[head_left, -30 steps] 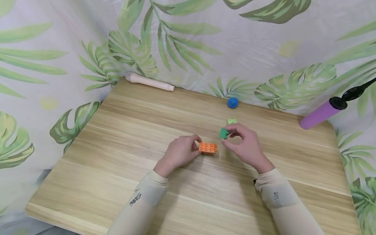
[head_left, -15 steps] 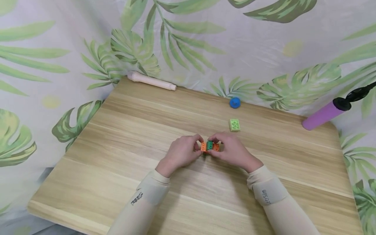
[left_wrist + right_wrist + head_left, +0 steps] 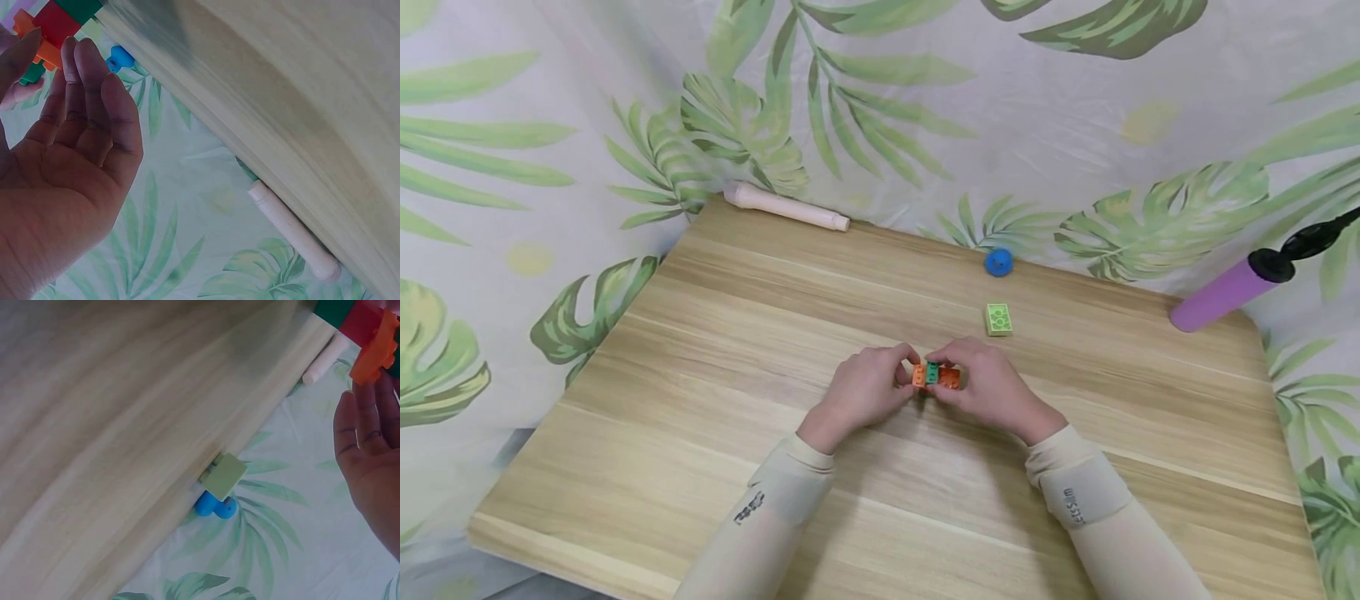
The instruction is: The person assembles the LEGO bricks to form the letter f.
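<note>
“What's on your feed?”

“From my distant seat I see a cream-sleeved left forearm (image 3: 748, 529) and right forearm (image 3: 1120, 529) slanting inward from the bottom edge, left hand (image 3: 863, 385) and right hand (image 3: 996, 390) close together.”

“And the fingers (image 3: 94, 84)?”

“Bent, thumbs opposing, both hands pinching; I see the left palm (image 3: 69, 165) in the wrist view.”

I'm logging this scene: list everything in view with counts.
Table: 1, wood-brown, centre
Leaf-print cloth: at least 1, white and green, behind
Tube: 1, pale pink, far left edge
Pump-like cylinder: 1, purple and black, far right corner
Toy figure: 1, blue, far edge
Loose brick: 1, light green, table
Base brick: 1, dark green, lowest
Middle brick: 1, red, above base
Upper brick: 1, orange, above red
Small brick: 1, green, over orange
Sleeves: 2, cream, forearms
Left hand: 1, bare, holding upper brick
Right hand: 1, bare, pinching small brick
</note>
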Tool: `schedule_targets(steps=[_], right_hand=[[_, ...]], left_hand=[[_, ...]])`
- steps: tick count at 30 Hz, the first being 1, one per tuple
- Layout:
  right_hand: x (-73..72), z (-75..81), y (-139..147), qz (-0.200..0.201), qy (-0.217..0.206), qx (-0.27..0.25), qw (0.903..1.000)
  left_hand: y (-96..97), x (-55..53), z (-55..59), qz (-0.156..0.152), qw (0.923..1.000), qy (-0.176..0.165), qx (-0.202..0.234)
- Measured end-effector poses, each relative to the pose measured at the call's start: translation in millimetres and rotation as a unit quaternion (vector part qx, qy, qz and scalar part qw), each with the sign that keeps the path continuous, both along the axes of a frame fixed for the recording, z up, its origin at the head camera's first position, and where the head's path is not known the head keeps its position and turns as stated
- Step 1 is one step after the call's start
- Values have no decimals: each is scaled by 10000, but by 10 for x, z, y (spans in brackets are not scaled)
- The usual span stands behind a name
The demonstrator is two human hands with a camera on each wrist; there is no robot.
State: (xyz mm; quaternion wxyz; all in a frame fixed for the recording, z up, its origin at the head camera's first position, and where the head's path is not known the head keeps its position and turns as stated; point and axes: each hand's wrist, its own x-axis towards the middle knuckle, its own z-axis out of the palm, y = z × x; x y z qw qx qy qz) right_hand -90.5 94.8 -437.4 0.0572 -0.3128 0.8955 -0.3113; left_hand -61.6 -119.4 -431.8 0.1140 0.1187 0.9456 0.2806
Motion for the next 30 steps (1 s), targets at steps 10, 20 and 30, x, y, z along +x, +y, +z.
schedule_targets(steps=[10, 20, 30], right_hand=[[-13, -37, 23, 12, 108, -67, 9999], [-32, 36, -6, 24, -55, 231, 9997], [-30, 91, 41, 61, -297, 338, 9990]], left_hand=[[2, -4, 15, -19, 10000, 25, -19], [0, -6, 19, -6, 10000, 3, -36], [27, 8, 3, -23, 10000, -56, -58]])
